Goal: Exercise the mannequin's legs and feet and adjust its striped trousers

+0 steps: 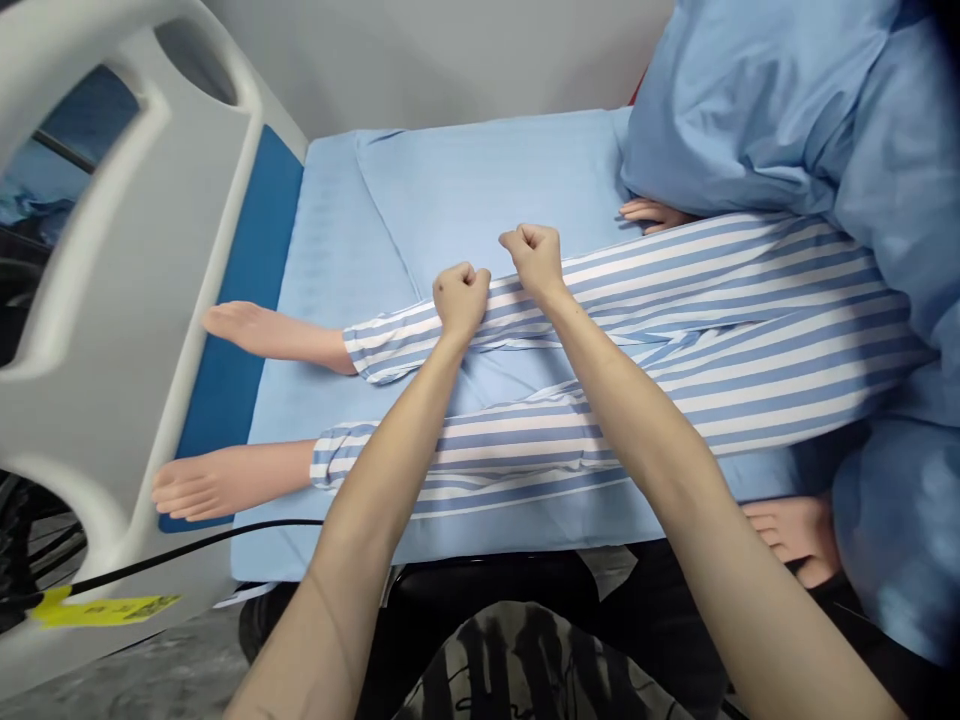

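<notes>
Both of my arms reach across a bed to the far leg of a manikin lying there. Striped blue-and-white trousers [645, 290] cover its legs, and its bare far foot [259, 330] and near foot [217, 482] point left. My left hand [461, 300] is a closed fist at the far shin. Higher up the same leg, around the knee, my right hand [534, 262] is also curled into a fist, thumb side up. Nothing shows in either fist. Whether the fists press on the cloth or hover just above it, I cannot tell.
Light-blue sheeting [480, 170] covers the bed. A pale bed end panel [150, 230] stands at the left, with a yellow tag [105, 610] on a black cable below it. Blue bedding [757, 110] covers the manikin's upper part. One manikin hand [799, 535] lies near the front edge.
</notes>
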{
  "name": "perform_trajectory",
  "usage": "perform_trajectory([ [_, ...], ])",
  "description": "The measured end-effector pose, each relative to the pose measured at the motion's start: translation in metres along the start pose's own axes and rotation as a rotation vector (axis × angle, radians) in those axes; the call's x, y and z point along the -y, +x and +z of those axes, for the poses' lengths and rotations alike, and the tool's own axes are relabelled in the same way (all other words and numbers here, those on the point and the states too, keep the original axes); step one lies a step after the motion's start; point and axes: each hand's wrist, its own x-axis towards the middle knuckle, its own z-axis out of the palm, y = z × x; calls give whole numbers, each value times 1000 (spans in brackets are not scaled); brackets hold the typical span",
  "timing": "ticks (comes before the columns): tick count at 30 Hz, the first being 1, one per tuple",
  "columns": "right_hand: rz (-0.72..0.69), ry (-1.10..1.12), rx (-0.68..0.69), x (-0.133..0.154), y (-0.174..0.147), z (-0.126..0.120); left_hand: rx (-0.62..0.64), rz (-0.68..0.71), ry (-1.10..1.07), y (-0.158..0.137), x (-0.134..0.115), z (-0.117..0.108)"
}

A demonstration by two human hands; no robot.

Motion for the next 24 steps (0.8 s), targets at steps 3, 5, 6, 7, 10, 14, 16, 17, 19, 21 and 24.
perform_trajectory([
  [3,3,9,-34,4,12,-29,-43,-14,48,-3,1,7],
  [5,22,20,-35,2,15,-44,-38,-18,51,-1,-2,7],
  [6,32,25,-34,0,15,-48,-31,-12,46,1,-5,8],
  [7,39,27,-37,-1,14,-50,-26,-3,34,3,-10,11],
  [10,35,20,-67,2,11,-46,6,35,-39,2,-24,34],
  [14,-19,24,-126,21,22,-60,142,75,8,-17,-26,74],
  [16,-46,-1,-141,29,30,-81,173,92,94,-27,-20,84],
  [17,-55,-20,-145,30,32,-94,177,102,124,-31,-18,85],
  [19,-57,-64,-154,28,35,-116,186,101,128,-32,-16,83],
  [21,-45,-102,-163,21,33,-130,198,68,61,-28,-22,83],
  [24,-31,-124,-166,13,31,-135,177,9,-77,-20,-36,94],
])
